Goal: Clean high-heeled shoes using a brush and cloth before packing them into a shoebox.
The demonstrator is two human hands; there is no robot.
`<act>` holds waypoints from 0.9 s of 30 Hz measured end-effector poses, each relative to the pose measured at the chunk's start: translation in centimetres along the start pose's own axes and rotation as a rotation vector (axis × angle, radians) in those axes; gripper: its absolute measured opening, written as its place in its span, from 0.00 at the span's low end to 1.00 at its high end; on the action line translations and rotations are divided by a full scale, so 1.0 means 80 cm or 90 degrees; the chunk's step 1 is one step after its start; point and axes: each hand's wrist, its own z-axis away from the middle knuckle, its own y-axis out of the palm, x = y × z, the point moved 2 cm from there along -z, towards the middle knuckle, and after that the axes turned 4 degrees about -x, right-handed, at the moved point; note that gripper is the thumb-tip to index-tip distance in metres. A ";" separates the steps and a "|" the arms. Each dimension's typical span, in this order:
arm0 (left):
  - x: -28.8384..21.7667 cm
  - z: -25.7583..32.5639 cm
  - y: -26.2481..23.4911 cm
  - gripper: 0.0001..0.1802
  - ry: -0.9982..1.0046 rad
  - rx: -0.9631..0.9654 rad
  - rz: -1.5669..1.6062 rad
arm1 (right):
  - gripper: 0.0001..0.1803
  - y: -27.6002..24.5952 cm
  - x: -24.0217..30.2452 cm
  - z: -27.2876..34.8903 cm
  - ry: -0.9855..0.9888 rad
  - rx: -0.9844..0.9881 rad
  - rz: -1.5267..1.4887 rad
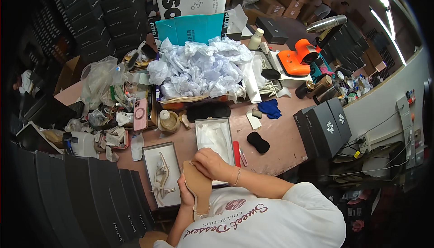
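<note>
My left hand (pixel 185 194) grips a strappy sandal (pixel 199 185) along its side, with the tan sole facing up and the heel end toward my body. At the toe end, my right hand (pixel 210 163) has its fingers bent and closed over the sole's edge; its fingertips are partly hidden. Just left of them a grey shoebox (pixel 145 163) lies open, and a matching pale sandal (pixel 161 175) rests in it on its side. Beyond my right hand is another open box (pixel 197 128) lined with white tissue paper (pixel 214 140).
Crumpled white paper (pixel 203 67) heaps in a bin behind. Dark shoeboxes are stacked at left (pixel 86 189) and right (pixel 322 128). A red cutter (pixel 236 154), a black oval pad (pixel 258 142), a jar (pixel 168 121), a pink phone (pixel 140 113) and an orange device (pixel 296 59) occupy the table.
</note>
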 end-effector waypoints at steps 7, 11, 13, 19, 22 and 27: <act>-0.018 0.001 0.021 0.33 0.024 -0.025 -0.049 | 0.09 0.010 0.003 0.002 -0.012 0.038 -0.015; -0.019 -0.004 0.032 0.33 0.018 -0.052 0.033 | 0.10 -0.007 0.056 0.022 -0.063 0.070 -0.095; -0.024 0.006 0.040 0.33 -0.011 -0.044 -0.014 | 0.10 -0.019 0.067 0.026 -0.103 0.070 -0.103; -0.021 0.021 0.050 0.37 0.006 -0.032 -0.021 | 0.10 -0.009 0.065 0.035 -0.132 0.067 -0.094; -0.015 0.020 0.045 0.39 -0.033 -0.004 -0.063 | 0.08 -0.016 0.047 0.002 -0.105 0.041 -0.016; -0.021 0.017 0.067 0.44 0.087 -0.110 -0.191 | 0.07 -0.017 0.084 0.022 -0.178 0.070 -0.093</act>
